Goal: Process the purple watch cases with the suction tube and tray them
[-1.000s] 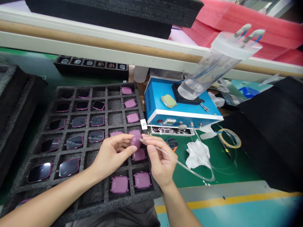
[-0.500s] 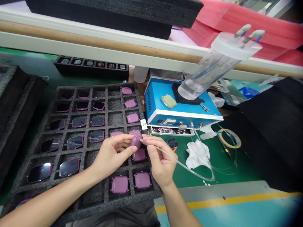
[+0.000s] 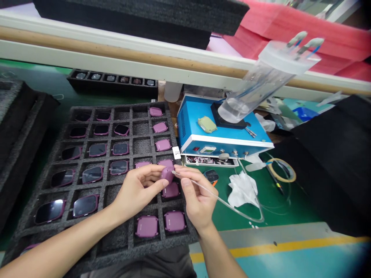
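Observation:
Between the fingers and thumb of my left hand [image 3: 142,187] is a purple watch case [image 3: 166,174], held tilted above the foam tray. My right hand [image 3: 199,197] grips a thin clear tube [image 3: 228,205], whose tip meets the right side of the case; whether it enters a hole there is too small to tell. Below both hands lies the black foam tray [image 3: 111,243], its cells holding purple watch cases [image 3: 147,226] on the right and dark-screened watches [image 3: 85,205] on the left. Some cells hold nothing.
Behind my right hand stands a blue machine [image 3: 191,116] with a clear cylinder [image 3: 246,92] and a green watch case [image 3: 207,124] on top. A drawer of small parts [image 3: 211,160] sits under it. White tissue [image 3: 242,189] and a tape roll [image 3: 282,170] lie right; a shelf edge [image 3: 116,54] crosses above.
Both hands keep the same hold, with the tube tip still at the case. The whole view has shifted very slightly.

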`<state>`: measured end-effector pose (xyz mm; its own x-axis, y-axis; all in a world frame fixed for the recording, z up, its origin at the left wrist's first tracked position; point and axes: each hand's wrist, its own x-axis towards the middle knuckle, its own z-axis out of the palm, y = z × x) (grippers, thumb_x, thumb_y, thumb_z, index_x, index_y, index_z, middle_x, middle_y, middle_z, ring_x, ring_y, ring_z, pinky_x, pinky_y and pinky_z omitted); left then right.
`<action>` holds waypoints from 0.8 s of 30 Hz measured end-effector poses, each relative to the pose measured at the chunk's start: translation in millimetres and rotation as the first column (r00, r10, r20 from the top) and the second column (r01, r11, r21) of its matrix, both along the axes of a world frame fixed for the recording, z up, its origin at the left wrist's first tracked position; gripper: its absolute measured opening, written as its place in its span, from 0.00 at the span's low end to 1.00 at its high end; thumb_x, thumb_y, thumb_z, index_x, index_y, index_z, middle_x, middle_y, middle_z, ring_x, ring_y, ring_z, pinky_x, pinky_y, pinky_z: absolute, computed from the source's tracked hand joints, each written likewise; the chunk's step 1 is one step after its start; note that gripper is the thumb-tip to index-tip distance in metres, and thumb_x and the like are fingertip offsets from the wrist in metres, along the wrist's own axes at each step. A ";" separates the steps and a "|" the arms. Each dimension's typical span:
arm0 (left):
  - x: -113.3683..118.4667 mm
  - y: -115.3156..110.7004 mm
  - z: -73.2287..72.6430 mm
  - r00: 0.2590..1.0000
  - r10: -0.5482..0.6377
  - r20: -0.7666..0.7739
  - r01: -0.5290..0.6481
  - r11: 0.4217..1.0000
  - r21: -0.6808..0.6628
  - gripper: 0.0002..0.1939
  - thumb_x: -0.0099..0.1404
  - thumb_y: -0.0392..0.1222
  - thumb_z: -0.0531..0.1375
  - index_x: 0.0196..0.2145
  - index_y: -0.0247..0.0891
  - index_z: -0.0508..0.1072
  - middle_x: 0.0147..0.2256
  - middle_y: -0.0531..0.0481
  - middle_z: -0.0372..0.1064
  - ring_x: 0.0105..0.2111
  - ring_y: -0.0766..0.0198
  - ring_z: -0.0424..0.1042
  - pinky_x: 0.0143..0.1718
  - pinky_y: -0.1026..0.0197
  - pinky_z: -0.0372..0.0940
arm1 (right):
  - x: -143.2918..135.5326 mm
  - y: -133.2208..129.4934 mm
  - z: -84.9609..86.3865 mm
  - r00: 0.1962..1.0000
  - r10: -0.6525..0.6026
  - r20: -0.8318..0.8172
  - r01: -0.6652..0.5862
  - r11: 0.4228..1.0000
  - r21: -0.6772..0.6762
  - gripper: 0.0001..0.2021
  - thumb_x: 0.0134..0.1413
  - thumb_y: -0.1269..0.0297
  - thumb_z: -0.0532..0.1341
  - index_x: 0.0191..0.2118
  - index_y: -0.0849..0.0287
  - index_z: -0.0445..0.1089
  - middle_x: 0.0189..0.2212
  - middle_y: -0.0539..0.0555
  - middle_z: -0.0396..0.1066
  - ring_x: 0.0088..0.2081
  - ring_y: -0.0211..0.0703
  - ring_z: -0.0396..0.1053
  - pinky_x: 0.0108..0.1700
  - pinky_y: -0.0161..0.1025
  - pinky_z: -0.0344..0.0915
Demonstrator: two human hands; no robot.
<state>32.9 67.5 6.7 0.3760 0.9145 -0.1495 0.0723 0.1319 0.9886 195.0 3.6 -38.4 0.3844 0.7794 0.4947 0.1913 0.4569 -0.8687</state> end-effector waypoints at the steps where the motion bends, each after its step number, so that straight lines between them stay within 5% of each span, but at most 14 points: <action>1: 0.0 -0.1 0.4 1.000 -0.004 0.006 0.004 1.000 0.000 0.16 0.56 0.43 0.74 0.42 0.36 0.84 0.37 0.45 0.86 0.36 0.56 0.84 0.40 0.58 0.78 | 0.0 0.1 0.1 1.000 0.003 -0.001 -0.003 1.000 0.002 0.09 0.69 0.69 0.62 0.46 0.52 0.80 0.45 0.56 0.83 0.51 0.49 0.82 0.53 0.49 0.81; 16: -0.1 -2.5 5.4 0.994 -0.002 -0.105 0.019 0.986 0.166 0.17 0.61 0.43 0.71 0.47 0.35 0.84 0.39 0.43 0.86 0.38 0.53 0.85 0.40 0.56 0.79 | 0.1 -2.6 3.4 1.000 -0.006 0.021 0.005 1.000 0.025 0.08 0.69 0.69 0.63 0.45 0.53 0.80 0.45 0.56 0.83 0.51 0.49 0.82 0.54 0.51 0.81; 20: -16.6 20.0 25.8 0.959 0.077 -0.274 0.031 0.929 0.368 0.18 0.67 0.43 0.66 0.52 0.34 0.82 0.46 0.41 0.85 0.43 0.53 0.83 0.47 0.54 0.77 | 0.8 -7.7 -1.4 0.999 -0.035 -0.024 0.036 0.999 0.037 0.08 0.67 0.68 0.64 0.46 0.53 0.81 0.46 0.57 0.83 0.50 0.51 0.82 0.53 0.54 0.82; 24: -31.1 55.7 36.3 0.842 0.210 -0.498 0.106 0.840 0.533 0.18 0.71 0.39 0.60 0.56 0.36 0.81 0.53 0.41 0.82 0.51 0.51 0.81 0.58 0.50 0.72 | 1.0 -11.5 -4.5 0.999 -0.022 -0.037 0.023 0.999 0.030 0.08 0.66 0.68 0.64 0.46 0.52 0.81 0.45 0.56 0.83 0.49 0.51 0.81 0.51 0.53 0.83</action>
